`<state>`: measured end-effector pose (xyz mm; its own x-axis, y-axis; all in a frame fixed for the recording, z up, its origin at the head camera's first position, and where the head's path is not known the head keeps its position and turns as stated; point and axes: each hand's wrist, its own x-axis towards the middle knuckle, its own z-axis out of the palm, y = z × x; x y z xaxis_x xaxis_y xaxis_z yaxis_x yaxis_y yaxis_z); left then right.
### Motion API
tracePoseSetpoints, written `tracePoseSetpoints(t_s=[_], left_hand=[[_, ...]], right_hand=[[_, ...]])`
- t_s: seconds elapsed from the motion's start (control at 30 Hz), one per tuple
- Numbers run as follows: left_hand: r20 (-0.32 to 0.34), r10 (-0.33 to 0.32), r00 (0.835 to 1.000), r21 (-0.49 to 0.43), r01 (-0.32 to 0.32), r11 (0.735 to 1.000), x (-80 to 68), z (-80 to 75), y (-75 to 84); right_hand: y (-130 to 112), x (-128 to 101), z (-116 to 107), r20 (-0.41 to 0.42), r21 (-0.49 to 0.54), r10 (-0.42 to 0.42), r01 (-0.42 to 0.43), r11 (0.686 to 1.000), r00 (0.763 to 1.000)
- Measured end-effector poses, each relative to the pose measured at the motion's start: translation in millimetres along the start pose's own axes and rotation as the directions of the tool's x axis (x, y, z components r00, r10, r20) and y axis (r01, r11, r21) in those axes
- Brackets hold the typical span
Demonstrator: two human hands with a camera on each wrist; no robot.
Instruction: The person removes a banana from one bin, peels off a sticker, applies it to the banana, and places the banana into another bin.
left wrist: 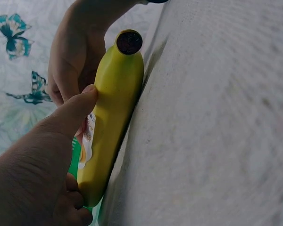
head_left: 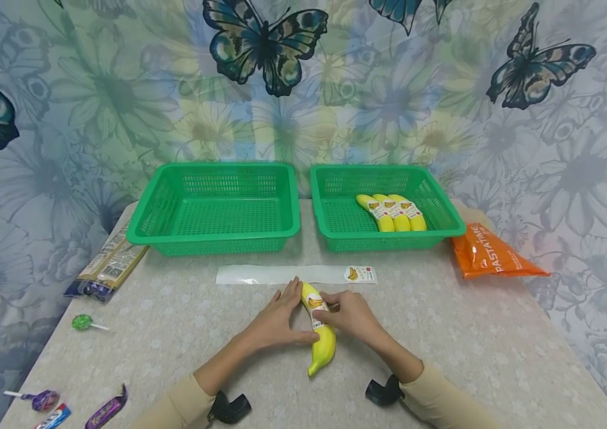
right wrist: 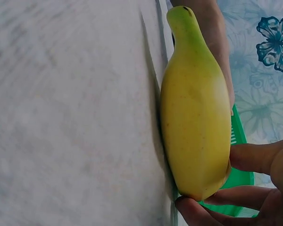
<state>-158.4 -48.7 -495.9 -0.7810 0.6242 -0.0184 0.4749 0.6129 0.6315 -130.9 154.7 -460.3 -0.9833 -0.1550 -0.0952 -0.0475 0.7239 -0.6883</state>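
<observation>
A single yellow banana (head_left: 324, 344) lies on the table, its stem pointing toward me. Around its upper middle sits a white printed label (head_left: 315, 302). My left hand (head_left: 278, 320) holds it from the left, thumb on its side and fingers at the far tip. On the other side, my right hand (head_left: 353, 314) has its thumb on the label and its fingers along the banana's right edge. The left wrist view shows the left thumb (left wrist: 87, 96) against the peel beside the label. Just beyond the hands, a clear strip (head_left: 276, 274) with a banana sticker lies flat.
An unfilled green basket (head_left: 212, 244) stands back left. Another green basket (head_left: 384, 241) at back right holds labelled bananas (head_left: 401, 221). An orange pasta bag (head_left: 491, 253) lies far right. Packaged food (head_left: 110, 265), a green lollipop (head_left: 82, 322) and wrapped sweets (head_left: 106, 412) lie left.
</observation>
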Motion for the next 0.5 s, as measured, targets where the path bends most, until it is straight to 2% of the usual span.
tracePoseSetpoints(t_s=[0.23, 0.5], left_hand=[[0.004, -0.003, 1.000, -0.010, 0.003, 1.000, -3.1, -0.1, 2.3], [0.001, -0.003, 1.000, -0.035, 0.003, 0.999, -1.1, -2.3, 2.7]], right_hand=[[-1.1, -1.9, 1.6, 0.020, -0.007, 0.012, -0.012, 1.000, 1.000], [-2.2, -2.0, 1.9, -0.006, 0.023, 0.009, -0.008, 1.000, 1.000]])
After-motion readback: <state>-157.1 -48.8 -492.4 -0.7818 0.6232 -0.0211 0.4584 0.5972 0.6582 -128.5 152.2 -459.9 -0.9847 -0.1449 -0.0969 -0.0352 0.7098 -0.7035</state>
